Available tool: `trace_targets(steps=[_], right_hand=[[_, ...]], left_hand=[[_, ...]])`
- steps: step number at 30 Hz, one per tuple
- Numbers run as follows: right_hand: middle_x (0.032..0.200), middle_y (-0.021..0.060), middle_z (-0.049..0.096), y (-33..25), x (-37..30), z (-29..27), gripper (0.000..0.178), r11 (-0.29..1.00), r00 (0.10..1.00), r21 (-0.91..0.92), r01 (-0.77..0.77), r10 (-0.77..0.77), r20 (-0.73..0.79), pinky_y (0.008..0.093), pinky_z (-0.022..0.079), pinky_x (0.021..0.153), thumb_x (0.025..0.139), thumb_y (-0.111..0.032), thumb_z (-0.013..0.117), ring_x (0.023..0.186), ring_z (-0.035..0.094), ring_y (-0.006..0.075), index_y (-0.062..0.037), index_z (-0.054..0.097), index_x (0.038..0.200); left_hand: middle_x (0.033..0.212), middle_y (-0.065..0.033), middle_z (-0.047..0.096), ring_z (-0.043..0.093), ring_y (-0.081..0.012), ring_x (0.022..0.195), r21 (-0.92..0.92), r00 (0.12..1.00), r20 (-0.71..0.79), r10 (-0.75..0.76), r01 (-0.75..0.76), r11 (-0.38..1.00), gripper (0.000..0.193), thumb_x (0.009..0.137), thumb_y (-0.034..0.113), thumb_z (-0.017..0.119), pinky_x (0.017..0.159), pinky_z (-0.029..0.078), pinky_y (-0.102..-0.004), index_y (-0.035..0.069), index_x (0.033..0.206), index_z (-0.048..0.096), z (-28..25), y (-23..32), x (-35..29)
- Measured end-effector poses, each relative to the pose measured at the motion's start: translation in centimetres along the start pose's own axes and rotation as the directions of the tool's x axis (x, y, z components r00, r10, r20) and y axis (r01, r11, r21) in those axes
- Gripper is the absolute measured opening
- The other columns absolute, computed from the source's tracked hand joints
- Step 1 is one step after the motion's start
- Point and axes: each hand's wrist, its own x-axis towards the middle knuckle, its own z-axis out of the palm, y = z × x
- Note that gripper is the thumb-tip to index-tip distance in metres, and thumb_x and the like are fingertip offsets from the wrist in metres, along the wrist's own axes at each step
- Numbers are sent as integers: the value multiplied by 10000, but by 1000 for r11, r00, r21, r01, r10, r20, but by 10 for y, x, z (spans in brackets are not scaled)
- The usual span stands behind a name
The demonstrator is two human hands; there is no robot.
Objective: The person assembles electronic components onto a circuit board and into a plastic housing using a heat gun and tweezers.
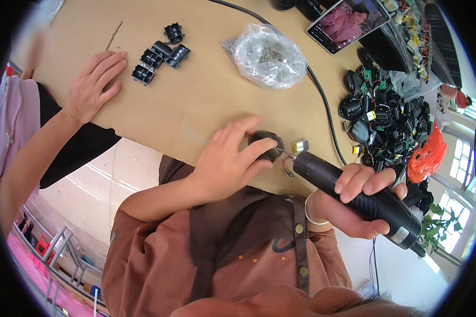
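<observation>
My right hand [362, 198] is wrapped round a black electric screwdriver [322, 174], which slants to the left. Its thin bit reaches the black plastic housing [267, 138] at the table's near edge. Against the tabletop, the fingers and thumb of my left hand [227, 158] grip that housing. The fingers hide part of it, and whether the bit sits in a screw I cannot tell. Just right of the housing lies a small silver and yellow battery [301, 146]. A little green circuit board [288, 173] with thin wires is close to the bit.
A clear bag of small screws [272, 55] lies at the table's far middle. Several black plastic parts [161, 53] sit beside a co-worker's hand [96, 87] at left. A black cable [325, 95] passes a heap of black housings [388, 113], an orange bag [427, 156] and a phone [349, 24].
</observation>
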Motion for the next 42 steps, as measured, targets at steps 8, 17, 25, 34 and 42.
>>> trace_targets(steps=[8,17,25,34,42], right_hand=[[805,99,430,-12,-1,14,623,991,993,71,110,-106,-53,255,422,352,831,-430,630,423,489,160,-21,318,1183],[807,100,437,-36,1,24,604,975,991,176,132,-131,-22,263,449,370,830,-398,637,433,497,163,-27,308,1176],[784,91,431,-44,-2,29,578,991,998,128,48,-51,19,287,444,391,825,-383,655,451,496,166,-61,334,1181],[826,104,455,-13,-8,19,570,987,996,-159,21,-7,86,291,427,442,830,-415,620,484,473,169,-85,367,1220],[821,113,466,6,-11,13,584,980,994,-185,-76,90,68,303,443,424,813,-397,649,483,485,176,-81,363,1213]], left_hand=[[831,-2,598,526,-208,733,-20,970,-178,164,-170,985,253,671,138,745,646,401,-316,123,908,659,-2,12,6],[788,-45,615,553,-183,743,-598,994,-108,21,-82,798,120,720,40,719,651,443,-299,47,833,678,1,20,2],[869,-65,613,550,-202,802,-561,996,-88,30,-74,824,217,698,84,745,715,446,-305,39,897,668,-3,23,-4],[1163,-134,488,495,-321,999,105,991,-119,65,-53,993,410,669,237,757,786,436,-396,118,1028,598,2,14,-12],[1156,-148,499,497,-318,1010,197,995,-52,88,-76,978,378,670,265,754,778,431,-392,112,979,598,13,7,-9]])
